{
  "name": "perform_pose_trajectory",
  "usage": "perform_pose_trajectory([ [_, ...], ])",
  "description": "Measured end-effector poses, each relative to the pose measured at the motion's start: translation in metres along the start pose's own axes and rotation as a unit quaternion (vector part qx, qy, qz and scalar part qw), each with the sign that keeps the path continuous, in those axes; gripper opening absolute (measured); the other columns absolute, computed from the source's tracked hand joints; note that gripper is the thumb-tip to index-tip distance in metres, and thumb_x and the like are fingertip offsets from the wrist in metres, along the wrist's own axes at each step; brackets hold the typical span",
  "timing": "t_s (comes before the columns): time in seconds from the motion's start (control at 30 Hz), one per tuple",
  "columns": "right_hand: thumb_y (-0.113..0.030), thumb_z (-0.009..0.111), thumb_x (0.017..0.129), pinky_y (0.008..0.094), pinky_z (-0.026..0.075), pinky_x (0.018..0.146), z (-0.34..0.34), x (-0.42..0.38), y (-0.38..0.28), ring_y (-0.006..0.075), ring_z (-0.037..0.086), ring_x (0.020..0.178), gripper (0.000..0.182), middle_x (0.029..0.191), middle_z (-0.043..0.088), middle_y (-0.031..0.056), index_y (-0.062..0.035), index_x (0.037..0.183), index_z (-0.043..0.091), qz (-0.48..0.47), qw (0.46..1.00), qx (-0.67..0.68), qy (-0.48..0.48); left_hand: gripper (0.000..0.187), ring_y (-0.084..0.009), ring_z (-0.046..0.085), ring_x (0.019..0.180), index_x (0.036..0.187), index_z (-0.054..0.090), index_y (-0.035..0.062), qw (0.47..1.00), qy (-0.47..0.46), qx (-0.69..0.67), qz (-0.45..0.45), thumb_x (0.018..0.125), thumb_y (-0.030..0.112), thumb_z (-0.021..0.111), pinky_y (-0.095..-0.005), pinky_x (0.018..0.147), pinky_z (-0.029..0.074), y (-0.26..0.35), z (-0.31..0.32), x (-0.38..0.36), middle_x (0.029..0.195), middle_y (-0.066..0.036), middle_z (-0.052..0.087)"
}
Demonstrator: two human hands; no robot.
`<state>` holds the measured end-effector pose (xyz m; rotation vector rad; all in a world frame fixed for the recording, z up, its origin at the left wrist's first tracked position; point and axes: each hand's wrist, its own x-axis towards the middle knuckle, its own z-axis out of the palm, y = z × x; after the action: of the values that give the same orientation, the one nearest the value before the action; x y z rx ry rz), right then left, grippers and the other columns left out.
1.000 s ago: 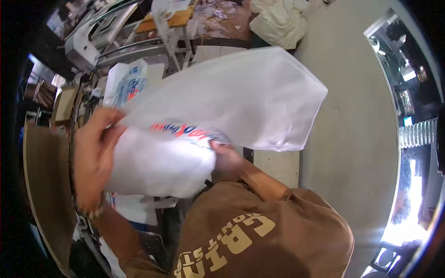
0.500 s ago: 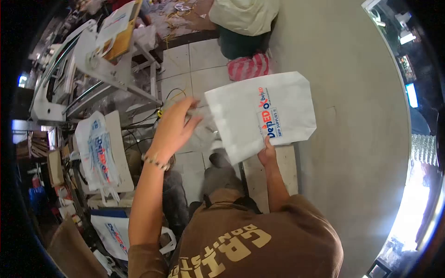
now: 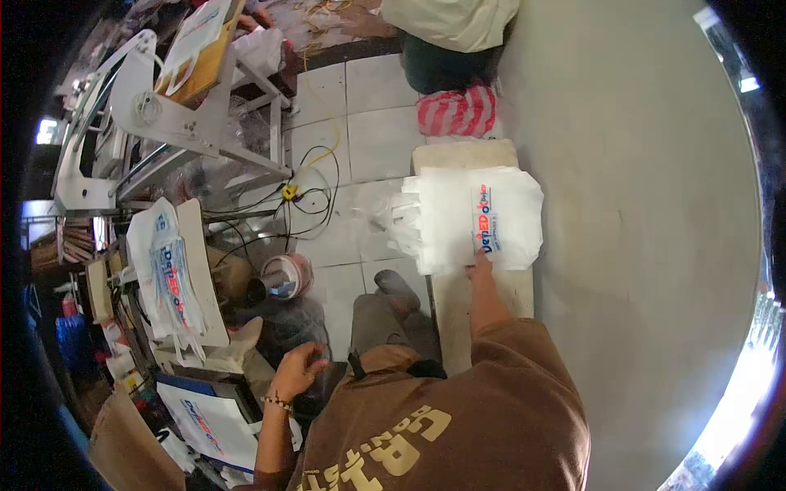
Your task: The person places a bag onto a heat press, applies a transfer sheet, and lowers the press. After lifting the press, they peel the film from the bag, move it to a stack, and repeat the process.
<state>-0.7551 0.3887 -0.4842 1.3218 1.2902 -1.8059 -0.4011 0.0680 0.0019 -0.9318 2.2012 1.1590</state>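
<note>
A white printed bag (image 3: 458,217) lies on top of a stack of similar bags on a long, narrow bench. My right hand (image 3: 480,263) is at the near edge of this bag, gripping it beside the red and blue print. To the lower left, my left hand (image 3: 300,370), with a beaded bracelet at the wrist, is held apart from the stack. Its fingers are loosely curved, and I see nothing in them. Closest to it is a white printed bag (image 3: 205,421) on a dark blue-edged board.
The bench (image 3: 463,307) runs along a grey wall (image 3: 622,213). More printed bags (image 3: 168,278) lie on a board at left, below a white metal frame (image 3: 164,114). Cables (image 3: 327,200) and a pink bucket (image 3: 291,274) are on the tiled floor. A red-striped bundle (image 3: 457,110) sits beyond the bench.
The white bag has gone from being held up to lying on the stack, with my right hand still at it. My left hand has moved down and back, away from the bag.
</note>
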Motion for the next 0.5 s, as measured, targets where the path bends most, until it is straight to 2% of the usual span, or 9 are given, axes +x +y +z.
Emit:
perform_pose_trajectory([
  [0.07,-0.038,0.069,0.096,0.0519,0.057,0.084,-0.037,0.059,0.003,0.033,0.067,0.103,0.051,0.121,0.066,0.0138,-0.0033,0.131,0.055,0.025,0.992,0.064,-0.103,0.032,-0.0284,0.069,0.079,0.113,0.065,-0.0026,0.999,0.03,-0.01,0.027,0.088,0.016,0.075,-0.039,0.071,0.054,-0.009,0.009,-0.005,0.096,-0.019,0.07],
  [0.1,-0.038,0.069,0.096,0.0519,0.057,0.084,-0.029,0.04,-0.002,0.033,0.067,0.103,0.051,0.121,0.066,0.0138,-0.0033,0.131,0.055,0.025,0.992,0.057,-0.105,0.032,-0.0286,0.07,0.08,0.114,0.065,-0.0024,0.997,0.055,-0.015,0.057,0.089,0.016,0.074,-0.0381,0.073,0.054,-0.013,0.014,-0.009,0.098,-0.019,0.07],
  [0.17,-0.037,0.07,0.095,0.0497,0.057,0.086,-0.005,-0.021,-0.016,0.0309,0.067,0.102,0.048,0.119,0.066,0.013,-0.0046,0.127,0.056,-0.012,0.998,0.025,0.062,0.032,-0.0287,0.07,0.082,0.115,0.065,-0.0022,0.997,0.058,-0.021,0.046,0.089,0.016,0.074,-0.0376,0.074,0.055,-0.014,0.016,-0.017,0.1,-0.019,0.07],
  [0.2,-0.037,0.07,0.095,0.0497,0.057,0.086,-0.005,-0.021,-0.019,0.0309,0.067,0.102,0.048,0.119,0.066,0.013,-0.0046,0.127,0.056,-0.012,0.998,0.018,0.058,0.032,-0.0289,0.071,0.084,0.115,0.065,-0.0019,0.997,0.058,-0.021,0.04,0.09,0.016,0.073,-0.0371,0.075,0.055,-0.012,0.016,-0.019,0.103,-0.019,0.071],
  [0.27,-0.041,0.062,0.099,0.0442,0.055,0.091,-0.016,0.008,-0.02,0.0288,0.066,0.101,0.046,0.116,0.067,0.0116,-0.0074,0.13,0.054,-0.069,0.985,0.148,0.052,0.033,-0.0294,0.071,0.085,0.116,0.065,-0.0018,0.998,0.062,-0.026,0.021,0.09,0.017,0.073,-0.0374,0.075,0.055,-0.011,0.016,-0.028,0.105,-0.019,0.07],
  [0.33,-0.045,0.063,0.095,0.0399,0.053,0.094,-0.067,0.103,-0.01,0.0274,0.063,0.104,0.056,0.128,0.061,0.0116,-0.0082,0.134,0.05,-0.139,0.986,0.023,-0.089,0.033,-0.0299,0.072,0.087,0.117,0.066,-0.0016,0.995,0.087,-0.034,-0.014,0.09,0.017,0.072,-0.0377,0.075,0.055,-0.008,0.013,-0.045,0.107,-0.02,0.07],
  [0.4,-0.034,0.068,0.087,0.0401,0.054,0.089,-0.034,0.007,-0.002,0.0265,0.062,0.103,0.072,0.135,0.054,0.0158,-0.0038,0.144,0.036,-0.233,0.96,-0.12,0.102,0.033,-0.0348,0.07,0.098,0.116,0.067,0.0002,0.99,0.108,-0.091,0.014,0.092,0.023,0.07,-0.0395,0.083,0.055,-0.008,0.014,-0.062,0.11,-0.019,0.07],
  [0.43,-0.029,0.07,0.084,0.0402,0.054,0.087,-0.014,-0.048,0.0,0.0261,0.061,0.103,0.082,0.139,0.05,0.0179,-0.0016,0.15,0.029,-0.25,0.926,-0.191,0.207,0.03,-0.0345,0.07,0.095,0.112,0.068,0.0,0.987,0.134,-0.087,0.032,0.092,0.023,0.07,-0.0393,0.081,0.055,-0.013,0.016,-0.071,0.108,-0.019,0.071],
  [0.5,-0.019,0.071,0.083,0.0379,0.054,0.081,-0.008,-0.078,0.018,0.024,0.062,0.097,0.072,0.126,0.058,0.0191,-0.0007,0.145,0.038,-0.331,0.893,-0.302,0.048,0.028,-0.0342,0.07,0.092,0.108,0.069,-0.0001,0.977,0.19,-0.092,0.026,0.092,0.023,0.069,-0.0392,0.08,0.055,-0.023,0.016,-0.097,0.105,-0.018,0.071],
])
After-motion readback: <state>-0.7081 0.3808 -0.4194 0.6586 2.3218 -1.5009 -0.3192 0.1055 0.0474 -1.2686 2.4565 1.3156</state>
